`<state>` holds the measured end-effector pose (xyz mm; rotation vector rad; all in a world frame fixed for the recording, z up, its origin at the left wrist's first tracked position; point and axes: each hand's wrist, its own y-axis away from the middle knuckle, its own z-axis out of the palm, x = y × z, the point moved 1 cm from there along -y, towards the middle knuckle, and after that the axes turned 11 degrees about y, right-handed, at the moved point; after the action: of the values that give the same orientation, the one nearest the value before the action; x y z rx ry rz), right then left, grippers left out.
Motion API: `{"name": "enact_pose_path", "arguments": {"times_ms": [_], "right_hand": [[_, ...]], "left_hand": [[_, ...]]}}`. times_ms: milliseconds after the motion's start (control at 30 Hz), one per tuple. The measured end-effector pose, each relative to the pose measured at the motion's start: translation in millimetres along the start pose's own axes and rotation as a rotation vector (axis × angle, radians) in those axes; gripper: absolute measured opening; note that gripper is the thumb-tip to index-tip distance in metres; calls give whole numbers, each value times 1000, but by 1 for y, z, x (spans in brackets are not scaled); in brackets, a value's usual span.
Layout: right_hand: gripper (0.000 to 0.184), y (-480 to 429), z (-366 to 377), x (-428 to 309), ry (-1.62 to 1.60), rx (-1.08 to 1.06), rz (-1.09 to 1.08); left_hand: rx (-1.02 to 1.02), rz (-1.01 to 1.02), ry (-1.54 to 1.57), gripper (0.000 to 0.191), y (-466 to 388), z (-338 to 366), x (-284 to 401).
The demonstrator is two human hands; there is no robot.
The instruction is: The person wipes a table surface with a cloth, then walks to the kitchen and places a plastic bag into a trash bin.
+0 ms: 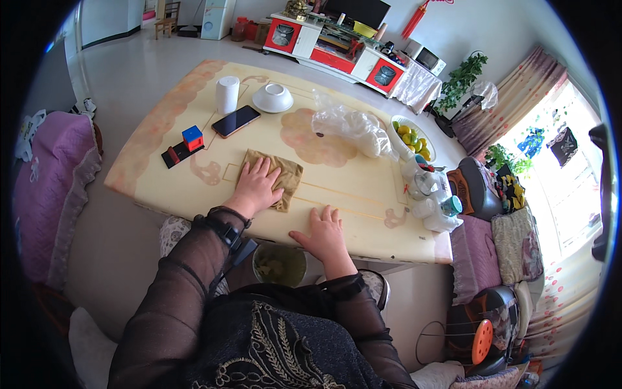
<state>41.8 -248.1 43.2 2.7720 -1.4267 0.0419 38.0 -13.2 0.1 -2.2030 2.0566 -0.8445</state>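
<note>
My left hand (257, 187) lies flat on a folded brown cloth (290, 177) on the table, fingers spread, pressing it without gripping. Nearer the front edge, my right hand (324, 233) rests palm down on the bare tabletop (350, 214) with its fingers apart and nothing in it. Left of the cloth sits a small red and blue block-shaped object (193, 138) on a black strip (176, 155). Beyond it are a dark-screened smartphone (236, 121), a white cylinder (227, 95) and an upturned white bowl (272, 98).
A clear plastic bag (347, 124) lies near a white basket (434, 133) of green and yellow citrus fruit. Cups, including a glass cup (423, 185), crowd the table's right end. Below the front edge stands a bin (280, 274). A purple-covered seat (53, 194) is at left.
</note>
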Motion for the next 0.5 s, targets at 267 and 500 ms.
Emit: {"name": "enact_pose_path", "arguments": {"times_ms": [267,500], "right_hand": [[93,0,13,2,-8,78,0],[93,1,9,1,-10,69,-17]], "left_hand": [[-28,153,61,60,55,-9,16],[-89,218,136,62,92,-38,21]]}}
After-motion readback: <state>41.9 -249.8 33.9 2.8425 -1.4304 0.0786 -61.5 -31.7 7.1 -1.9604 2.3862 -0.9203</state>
